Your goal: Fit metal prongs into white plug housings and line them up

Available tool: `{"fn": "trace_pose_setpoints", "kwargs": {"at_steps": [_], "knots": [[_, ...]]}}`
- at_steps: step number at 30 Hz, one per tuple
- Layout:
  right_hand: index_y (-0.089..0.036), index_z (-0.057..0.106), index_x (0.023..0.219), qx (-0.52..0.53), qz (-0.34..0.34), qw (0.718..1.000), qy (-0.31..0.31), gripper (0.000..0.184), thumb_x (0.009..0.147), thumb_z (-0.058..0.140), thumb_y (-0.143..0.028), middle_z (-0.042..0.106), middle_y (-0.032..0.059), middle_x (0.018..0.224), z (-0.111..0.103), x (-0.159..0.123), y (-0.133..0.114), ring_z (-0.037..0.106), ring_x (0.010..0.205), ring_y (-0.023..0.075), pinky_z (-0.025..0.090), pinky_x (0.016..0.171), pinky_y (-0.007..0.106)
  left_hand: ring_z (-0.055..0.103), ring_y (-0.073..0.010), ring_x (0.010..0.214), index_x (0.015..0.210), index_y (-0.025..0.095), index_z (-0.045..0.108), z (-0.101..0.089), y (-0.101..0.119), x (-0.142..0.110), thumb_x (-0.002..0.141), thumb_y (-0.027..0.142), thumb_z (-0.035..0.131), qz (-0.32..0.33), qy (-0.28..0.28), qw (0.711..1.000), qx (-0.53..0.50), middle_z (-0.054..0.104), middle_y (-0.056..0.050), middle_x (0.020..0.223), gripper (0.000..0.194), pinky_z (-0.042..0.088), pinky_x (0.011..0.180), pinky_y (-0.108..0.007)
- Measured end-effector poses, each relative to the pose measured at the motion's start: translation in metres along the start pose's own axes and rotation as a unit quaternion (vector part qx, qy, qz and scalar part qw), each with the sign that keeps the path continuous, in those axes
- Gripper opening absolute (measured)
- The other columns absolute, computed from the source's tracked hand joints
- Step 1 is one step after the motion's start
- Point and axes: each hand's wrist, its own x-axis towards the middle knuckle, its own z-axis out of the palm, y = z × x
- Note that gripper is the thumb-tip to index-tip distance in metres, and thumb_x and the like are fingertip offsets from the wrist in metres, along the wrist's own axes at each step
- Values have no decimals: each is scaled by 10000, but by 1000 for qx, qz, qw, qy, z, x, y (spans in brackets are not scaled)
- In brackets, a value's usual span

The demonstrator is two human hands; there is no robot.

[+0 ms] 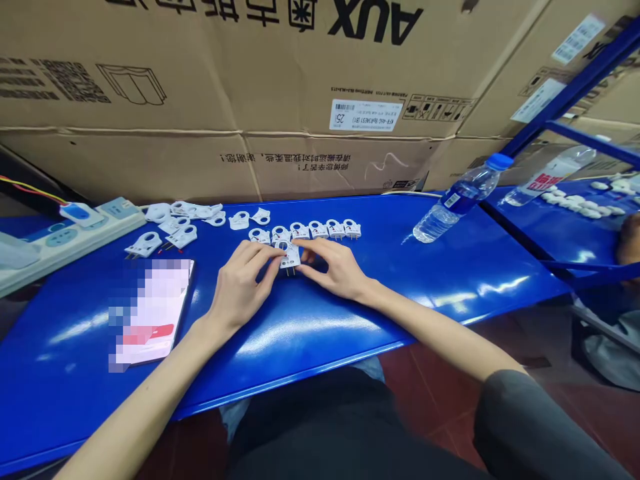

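Note:
A white plastic plug with metal prongs stands between my hands on the blue table, its prongs pointing toward me. My left hand grips its left side, and the fingertips of my right hand press its right side. Just beyond them, a row of several similar plugs lies with prongs toward me. Further left, several more white plugs lie in a loose scatter. A pixelated, blurred flat card or booklet lies left of my left hand.
A white power strip sits at the far left. A plastic water bottle lies at the far right of the table. Beyond it, a second blue surface holds white pieces. Cardboard boxes form a wall behind.

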Motion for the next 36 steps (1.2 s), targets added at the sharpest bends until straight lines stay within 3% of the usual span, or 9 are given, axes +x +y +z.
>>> {"fn": "trace_pose_setpoints", "kwargs": {"at_steps": [6,10,18,24,30,36], "knots": [[-193,626,1353,8,25,1000,5,394,993,683,-343,746,42,1032,2,1,0,699,917,172,576,885,343,629,-227,924,1179,204,627,-4,7,1,1009,317,570,-7,-9,999,49,684,-53,976,212,525,807,-356],[-199,638,1333,12,42,999,-1,383,999,677,-381,734,35,1010,2,0,-1,691,909,170,575,880,339,605,-245,899,1104,214,633,-7,8,2,973,329,586,13,-30,997,73,647,-69,964,181,508,784,-375],[-176,648,1322,0,58,996,-72,385,1005,674,-393,729,43,1018,6,-1,-3,686,924,167,557,871,306,599,-243,888,982,215,628,-6,3,2,964,279,540,42,-114,988,94,650,-74,959,111,473,766,-374],[-196,632,1350,-71,54,987,-131,417,993,690,-403,693,82,1167,5,-1,-8,666,1023,200,546,897,334,576,-254,858,883,217,589,-13,3,4,929,283,537,74,-171,974,131,626,-57,864,95,441,754,-399],[-235,529,1495,-151,52,974,-161,449,1062,558,-350,633,102,1261,3,1,-10,639,1084,221,547,924,363,571,-295,867,822,234,573,-27,-16,9,892,314,555,60,-186,965,176,642,-71,842,108,419,758,-438],[-274,508,1533,-220,43,958,-178,454,1080,480,-287,628,95,1185,7,7,-10,635,988,212,543,825,328,572,-317,871,743,252,572,-41,-46,7,843,382,600,-12,-206,957,203,623,-85,819,166,433,764,-444]]}}
